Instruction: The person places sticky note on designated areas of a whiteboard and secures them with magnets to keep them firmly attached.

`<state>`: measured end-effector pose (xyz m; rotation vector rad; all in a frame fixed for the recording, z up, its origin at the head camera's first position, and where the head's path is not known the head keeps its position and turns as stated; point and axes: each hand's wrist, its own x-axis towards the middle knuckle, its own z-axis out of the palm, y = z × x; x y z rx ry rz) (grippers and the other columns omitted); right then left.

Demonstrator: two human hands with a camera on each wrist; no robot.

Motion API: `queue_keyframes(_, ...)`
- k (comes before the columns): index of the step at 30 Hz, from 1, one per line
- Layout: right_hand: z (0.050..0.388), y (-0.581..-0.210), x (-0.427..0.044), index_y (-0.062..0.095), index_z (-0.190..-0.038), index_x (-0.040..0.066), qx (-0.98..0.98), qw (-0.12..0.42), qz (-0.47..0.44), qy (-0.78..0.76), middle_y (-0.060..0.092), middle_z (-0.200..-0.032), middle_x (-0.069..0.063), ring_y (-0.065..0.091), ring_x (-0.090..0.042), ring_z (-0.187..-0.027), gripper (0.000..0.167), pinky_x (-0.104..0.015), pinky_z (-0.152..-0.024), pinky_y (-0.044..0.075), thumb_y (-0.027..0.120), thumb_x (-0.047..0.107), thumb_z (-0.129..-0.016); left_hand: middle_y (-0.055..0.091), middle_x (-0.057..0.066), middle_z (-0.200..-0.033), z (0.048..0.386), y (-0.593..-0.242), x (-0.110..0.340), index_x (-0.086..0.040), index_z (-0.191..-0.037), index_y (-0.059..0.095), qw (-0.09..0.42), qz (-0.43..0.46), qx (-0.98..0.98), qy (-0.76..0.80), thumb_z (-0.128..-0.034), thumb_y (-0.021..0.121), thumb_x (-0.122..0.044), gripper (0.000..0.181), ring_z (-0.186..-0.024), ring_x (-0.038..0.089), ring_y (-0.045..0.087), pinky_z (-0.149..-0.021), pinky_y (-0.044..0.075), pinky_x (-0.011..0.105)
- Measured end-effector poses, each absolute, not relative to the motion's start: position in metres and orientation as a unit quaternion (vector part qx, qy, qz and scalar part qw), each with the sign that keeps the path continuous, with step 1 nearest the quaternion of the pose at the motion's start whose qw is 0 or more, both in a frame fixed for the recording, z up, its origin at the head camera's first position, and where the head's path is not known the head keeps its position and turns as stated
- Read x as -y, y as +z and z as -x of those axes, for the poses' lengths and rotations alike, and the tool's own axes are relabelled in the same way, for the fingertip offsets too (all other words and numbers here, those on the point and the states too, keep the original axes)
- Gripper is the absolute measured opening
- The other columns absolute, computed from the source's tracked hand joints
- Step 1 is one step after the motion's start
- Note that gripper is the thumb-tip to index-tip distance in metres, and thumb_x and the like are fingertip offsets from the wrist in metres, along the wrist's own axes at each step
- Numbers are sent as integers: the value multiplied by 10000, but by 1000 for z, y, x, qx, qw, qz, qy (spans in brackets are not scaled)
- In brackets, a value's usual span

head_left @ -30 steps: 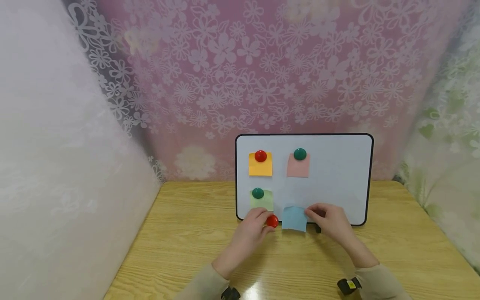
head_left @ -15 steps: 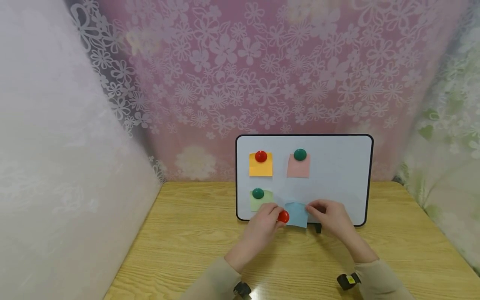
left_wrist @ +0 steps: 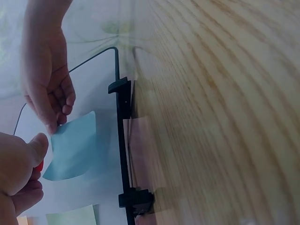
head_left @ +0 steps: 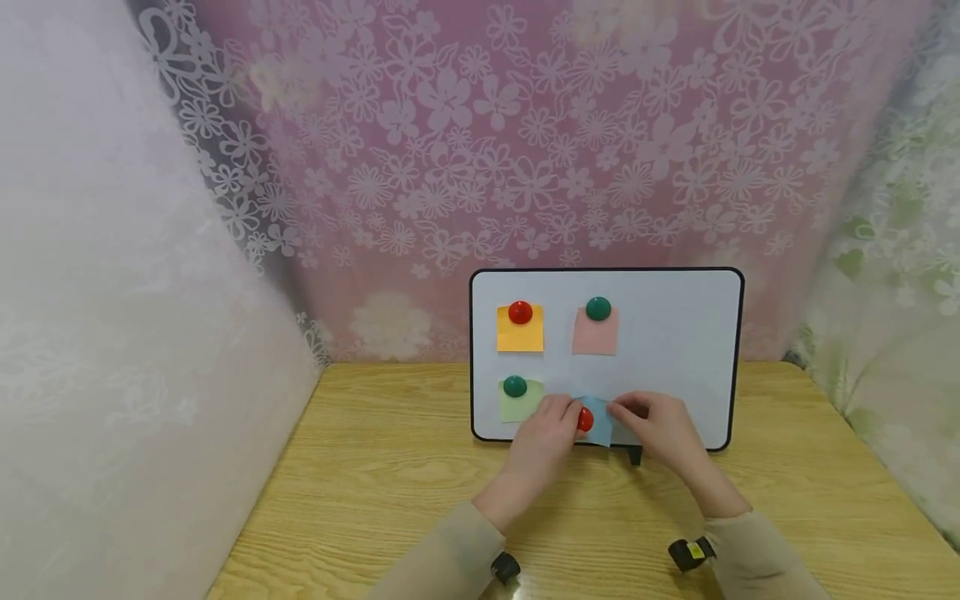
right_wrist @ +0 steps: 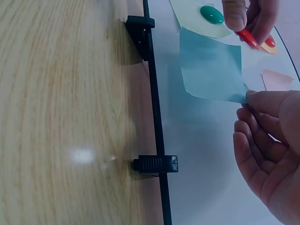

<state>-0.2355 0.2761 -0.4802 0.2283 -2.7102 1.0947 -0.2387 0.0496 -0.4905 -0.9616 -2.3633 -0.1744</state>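
Observation:
My left hand [head_left: 542, 440] pinches a round red magnet [head_left: 585, 419] between thumb and fingers, in front of the left part of a blue sticky note [head_left: 602, 422]. By its upper right corner, my right hand [head_left: 663, 427] pinches that note between thumb and forefinger. In the right wrist view the blue note [right_wrist: 211, 68] hangs before the lower part of the whiteboard [head_left: 675, 342], its free edge curling. The red magnet [right_wrist: 247, 38] shows there beside the note's top edge; whether it touches the paper I cannot tell.
An orange note [head_left: 521, 337] under a red magnet, a pink note [head_left: 595, 337] under a green magnet and a light green note [head_left: 519, 408] under a green magnet are on the board. Black feet [left_wrist: 136, 199] hold the board upright on the wooden table [head_left: 375, 450].
My left hand has moved right and up with the red magnet, from beside the blue note to in front of it. My right hand has raised the note slightly against the board's lower part.

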Motion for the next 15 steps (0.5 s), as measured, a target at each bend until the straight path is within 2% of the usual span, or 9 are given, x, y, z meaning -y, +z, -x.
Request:
queue_keyframes(7, 241, -479, -275, 820, -1116, 84, 923, 113, -73, 359, 793, -1041, -62, 725, -249, -945, 310, -411, -790, 594, 717, 370, -1054, 650, 22, -1137, 248, -491, -61, -43, -1257, 727, 320, 361, 875, -33, -1002, 786, -346, 401, -1072, 153, 594, -950, 516, 152)
queue_keyframes(15, 244, -479, -277, 819, -1096, 65, 922, 116, -70, 363, 793, -1030, -74, 728, -262, -940, 289, -422, -783, 589, 739, 337, -1043, 639, 9, -1096, 255, -492, -70, -67, -1237, 725, 329, 349, 877, -12, -1023, 760, -346, 353, -1028, 143, 579, -928, 511, 148)
